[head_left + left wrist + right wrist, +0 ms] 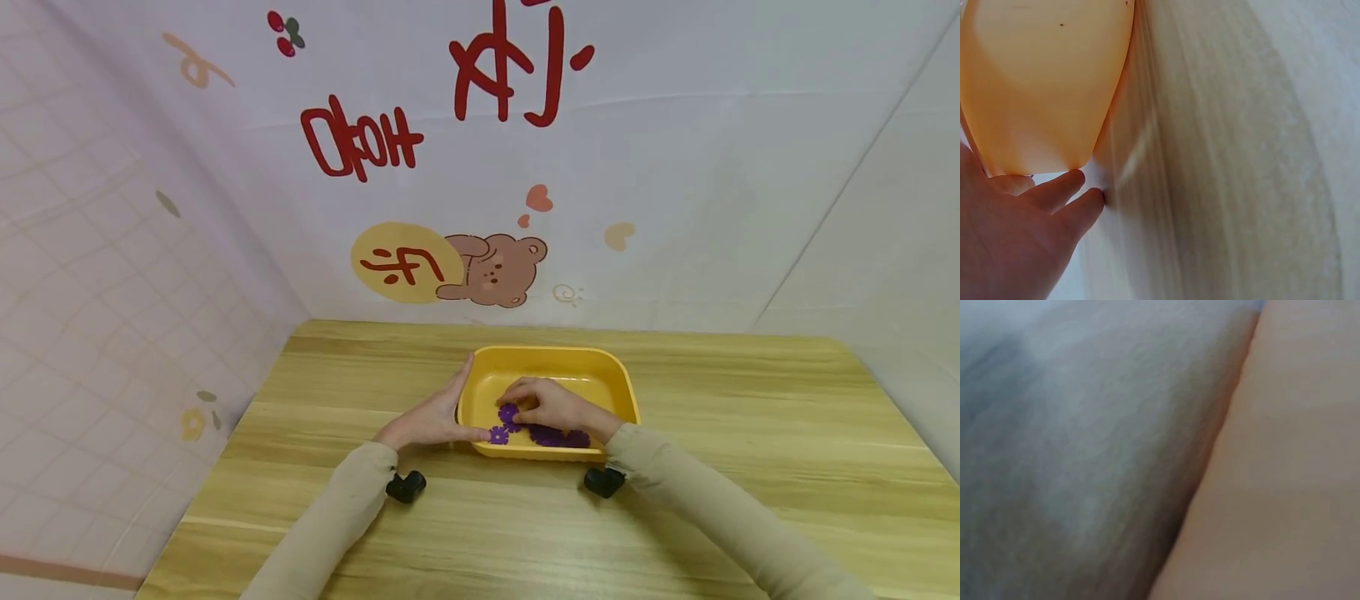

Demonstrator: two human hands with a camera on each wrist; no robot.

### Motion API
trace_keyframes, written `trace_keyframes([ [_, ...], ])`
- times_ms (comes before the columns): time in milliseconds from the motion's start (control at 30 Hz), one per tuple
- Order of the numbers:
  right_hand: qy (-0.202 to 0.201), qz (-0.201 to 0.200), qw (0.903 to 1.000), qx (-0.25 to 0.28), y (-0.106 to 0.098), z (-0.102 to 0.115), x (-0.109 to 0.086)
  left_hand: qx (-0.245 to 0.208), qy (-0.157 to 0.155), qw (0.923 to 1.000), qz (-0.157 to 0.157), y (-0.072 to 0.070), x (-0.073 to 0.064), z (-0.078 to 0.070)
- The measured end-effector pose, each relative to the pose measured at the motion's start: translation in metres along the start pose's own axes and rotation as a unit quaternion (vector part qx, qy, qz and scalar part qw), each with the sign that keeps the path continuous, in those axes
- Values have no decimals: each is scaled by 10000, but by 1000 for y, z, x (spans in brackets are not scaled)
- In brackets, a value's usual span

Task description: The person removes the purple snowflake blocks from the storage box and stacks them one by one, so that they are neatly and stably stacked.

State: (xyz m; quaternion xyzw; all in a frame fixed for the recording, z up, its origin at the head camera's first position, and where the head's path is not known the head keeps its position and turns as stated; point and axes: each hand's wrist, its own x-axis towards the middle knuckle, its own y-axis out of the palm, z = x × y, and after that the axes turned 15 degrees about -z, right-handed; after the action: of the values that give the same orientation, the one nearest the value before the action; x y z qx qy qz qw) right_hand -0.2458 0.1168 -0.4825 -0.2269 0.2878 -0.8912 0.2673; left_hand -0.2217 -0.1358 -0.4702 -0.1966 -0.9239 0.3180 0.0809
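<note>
A yellow plastic bin [551, 357] stands on the table with several purple snowflake discs [547, 436] in it. My left hand [431, 419] is spread around the bin's left end: its fingertips touch the outer end wall [1041, 150], and the thumb reaches over the front left corner, right beside one purple disc [498, 435]. Inside the bin, my right hand [553, 406] pinches another purple snowflake disc [508, 413] between thumb and fingers, just above a further disc. Only the bin's wall [1285, 487] fills the right side of the right wrist view; the right hand is hidden there.
The wood-grain table [480, 533] runs around the bin on all sides. Behind it hangs a white backdrop [675, 167] with red lettering and a bear print. Black wrist devices [406, 487] sit near both cuffs, close to the bin's front.
</note>
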Motion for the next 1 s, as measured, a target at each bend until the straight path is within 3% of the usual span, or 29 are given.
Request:
trace_keyframes([
  [267, 159, -89, 9998, -93, 2, -3, 3, -76, 46, 10000, -45, 0, 1, -1],
  [767, 415, -625, 9966, -345, -2, -1, 3, -345, 58, 9993, -88, 1, -2, -1],
  [1000, 322, -791, 9963, -94, -5, 0, 3, -403, 81, 9991, -98, 1, -2, -1],
])
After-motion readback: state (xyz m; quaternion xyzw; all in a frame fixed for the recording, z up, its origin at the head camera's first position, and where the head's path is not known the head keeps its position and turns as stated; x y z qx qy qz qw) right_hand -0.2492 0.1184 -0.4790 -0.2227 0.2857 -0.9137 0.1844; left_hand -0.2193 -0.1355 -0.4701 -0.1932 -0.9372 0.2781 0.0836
